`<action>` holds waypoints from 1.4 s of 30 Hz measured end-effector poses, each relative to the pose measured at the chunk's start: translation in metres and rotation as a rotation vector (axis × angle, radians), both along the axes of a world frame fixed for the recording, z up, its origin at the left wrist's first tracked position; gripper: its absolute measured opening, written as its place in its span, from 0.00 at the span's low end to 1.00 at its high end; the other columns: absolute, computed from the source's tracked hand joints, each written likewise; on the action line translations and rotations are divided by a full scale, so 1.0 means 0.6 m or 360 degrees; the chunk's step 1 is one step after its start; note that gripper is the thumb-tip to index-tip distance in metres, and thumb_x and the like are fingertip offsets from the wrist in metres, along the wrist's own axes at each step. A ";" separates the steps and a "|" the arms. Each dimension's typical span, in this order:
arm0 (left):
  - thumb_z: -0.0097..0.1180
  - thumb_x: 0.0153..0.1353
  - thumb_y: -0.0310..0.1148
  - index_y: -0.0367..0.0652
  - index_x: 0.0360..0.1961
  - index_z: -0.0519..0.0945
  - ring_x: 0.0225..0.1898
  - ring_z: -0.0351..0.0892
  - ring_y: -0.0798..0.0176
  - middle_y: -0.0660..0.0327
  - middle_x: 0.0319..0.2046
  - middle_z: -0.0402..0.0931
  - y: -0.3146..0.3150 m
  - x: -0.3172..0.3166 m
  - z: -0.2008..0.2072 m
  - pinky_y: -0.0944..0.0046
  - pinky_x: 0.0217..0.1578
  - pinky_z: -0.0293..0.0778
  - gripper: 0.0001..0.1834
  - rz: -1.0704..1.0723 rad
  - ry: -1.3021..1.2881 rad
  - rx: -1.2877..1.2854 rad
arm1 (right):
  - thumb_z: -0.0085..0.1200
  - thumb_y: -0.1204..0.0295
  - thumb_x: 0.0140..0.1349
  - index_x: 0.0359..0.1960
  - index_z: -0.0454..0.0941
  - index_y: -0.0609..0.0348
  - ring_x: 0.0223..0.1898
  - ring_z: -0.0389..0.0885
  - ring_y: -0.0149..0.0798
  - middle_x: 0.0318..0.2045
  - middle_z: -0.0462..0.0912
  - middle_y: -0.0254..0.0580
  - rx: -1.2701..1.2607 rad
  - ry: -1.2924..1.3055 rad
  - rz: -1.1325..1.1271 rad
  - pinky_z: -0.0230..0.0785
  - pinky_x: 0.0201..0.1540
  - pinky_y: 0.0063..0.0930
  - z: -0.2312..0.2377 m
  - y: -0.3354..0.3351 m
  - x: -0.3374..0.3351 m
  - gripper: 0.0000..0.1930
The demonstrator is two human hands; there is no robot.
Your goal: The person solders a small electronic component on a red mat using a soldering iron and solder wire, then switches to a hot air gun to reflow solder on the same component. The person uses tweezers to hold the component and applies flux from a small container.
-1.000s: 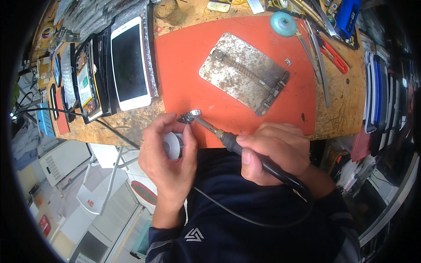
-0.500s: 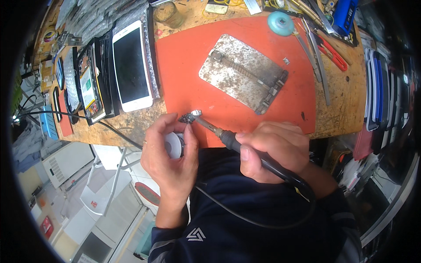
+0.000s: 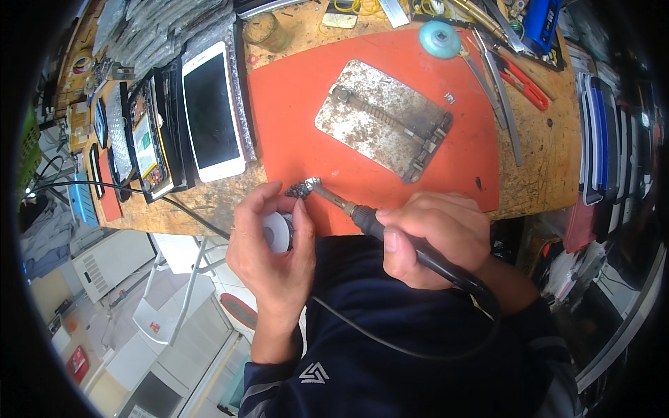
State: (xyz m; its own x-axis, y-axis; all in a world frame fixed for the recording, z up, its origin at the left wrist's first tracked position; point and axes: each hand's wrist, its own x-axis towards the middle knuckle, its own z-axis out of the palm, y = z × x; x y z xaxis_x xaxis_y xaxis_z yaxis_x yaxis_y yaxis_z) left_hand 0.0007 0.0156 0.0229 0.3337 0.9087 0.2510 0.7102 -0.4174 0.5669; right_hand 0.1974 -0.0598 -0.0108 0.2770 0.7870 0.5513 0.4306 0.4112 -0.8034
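Note:
My right hand (image 3: 439,240) grips the black handle of a soldering iron (image 3: 401,244) just past the front edge of the orange mat. The iron's tip touches a small, lumpy, dark and silvery metallic piece (image 3: 302,187), too small to make out. My left hand (image 3: 273,258) is closed around a small round spool (image 3: 277,231) with a white face, and its thumb and forefinger tips meet the metallic piece. A stained metal board holder (image 3: 380,118) with a clamp rail lies tilted on the orange mat (image 3: 286,104), beyond both hands.
Left of the mat are a white phone (image 3: 214,111) and an opened device (image 3: 150,146). A glass jar (image 3: 265,33) stands behind. At the right lie a teal disc (image 3: 440,39), tweezers (image 3: 498,83) and red-handled pliers (image 3: 526,83). The iron's cable (image 3: 397,354) loops across my lap.
The view has shifted slightly, moving the bench within it. The iron's tip stays at the metallic piece, and both hands keep their hold nearly unmoved.

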 end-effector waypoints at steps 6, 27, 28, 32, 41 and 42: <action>0.73 0.59 0.16 0.38 0.55 0.83 0.37 0.91 0.57 0.56 0.35 0.89 0.004 0.006 0.007 0.60 0.43 0.82 0.22 -0.0028 0.0042 0.0007 | 0.70 0.79 0.57 0.39 0.85 0.67 0.23 0.88 0.41 0.27 0.88 0.44 0.0004 -0.0024 -0.0012 0.82 0.28 0.32 0.001 -0.001 0.002 0.09; 0.73 0.59 0.17 0.39 0.54 0.84 0.36 0.90 0.54 0.57 0.34 0.88 0.007 0.012 0.007 0.57 0.42 0.81 0.22 0.0010 0.0119 0.0003 | 0.71 0.77 0.57 0.39 0.85 0.65 0.23 0.88 0.40 0.27 0.88 0.43 -0.0035 -0.0063 0.0016 0.81 0.27 0.31 -0.001 0.000 -0.002 0.10; 0.73 0.59 0.17 0.40 0.54 0.84 0.36 0.90 0.53 0.57 0.34 0.88 0.007 0.013 0.007 0.57 0.42 0.81 0.22 0.0004 0.0126 0.0019 | 0.71 0.77 0.57 0.39 0.85 0.65 0.23 0.88 0.40 0.27 0.88 0.43 -0.0031 -0.0063 0.0017 0.81 0.27 0.31 -0.001 0.000 -0.002 0.10; 0.73 0.59 0.18 0.40 0.54 0.84 0.36 0.90 0.53 0.57 0.34 0.89 0.007 0.014 0.008 0.57 0.42 0.81 0.22 0.0021 0.0139 0.0017 | 0.71 0.77 0.57 0.40 0.85 0.66 0.22 0.87 0.41 0.26 0.87 0.42 -0.0009 -0.0062 0.0004 0.80 0.27 0.32 -0.002 0.001 -0.002 0.10; 0.73 0.59 0.18 0.40 0.54 0.84 0.37 0.90 0.52 0.57 0.34 0.89 0.007 0.016 0.007 0.57 0.42 0.81 0.22 0.0020 0.0132 0.0031 | 0.71 0.77 0.57 0.40 0.86 0.66 0.22 0.86 0.40 0.25 0.86 0.42 -0.0033 -0.0073 0.0041 0.79 0.26 0.32 -0.001 -0.002 -0.001 0.10; 0.73 0.59 0.18 0.40 0.54 0.83 0.37 0.90 0.52 0.57 0.34 0.88 0.006 0.015 0.006 0.57 0.42 0.81 0.22 0.0018 0.0132 0.0030 | 0.71 0.77 0.57 0.40 0.86 0.66 0.22 0.86 0.40 0.25 0.86 0.42 -0.0038 -0.0071 0.0047 0.79 0.26 0.31 -0.001 -0.002 -0.001 0.10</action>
